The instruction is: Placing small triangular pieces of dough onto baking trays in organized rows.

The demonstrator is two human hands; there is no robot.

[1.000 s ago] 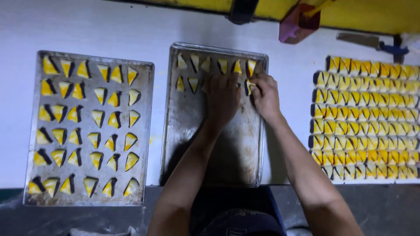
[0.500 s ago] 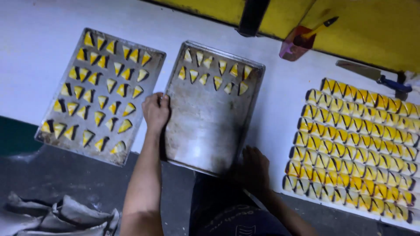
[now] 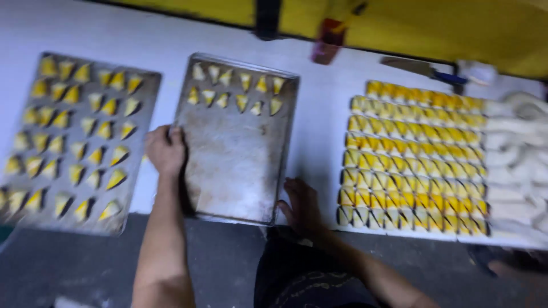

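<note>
A metal baking tray (image 3: 228,165) lies in the middle of the white table, with two short rows of yellow-and-white triangular pastries (image 3: 237,91) at its far end. My left hand (image 3: 165,151) grips the tray's left rim. My right hand (image 3: 301,205) rests flat at the tray's near right corner, fingers spread, holding nothing that I can see. The picture is blurred.
A second tray (image 3: 74,142) at the left is full of the same triangles. At the right, many cut triangles (image 3: 416,154) lie in tight rows on the white table (image 3: 319,120), with pale dough (image 3: 514,154) beyond. A knife (image 3: 422,68) and a red object (image 3: 325,48) lie at the back.
Both hands left the pastries at the tray's far end. The left hand went to the tray's left rim, the right hand to its near right corner. The view has shifted.
</note>
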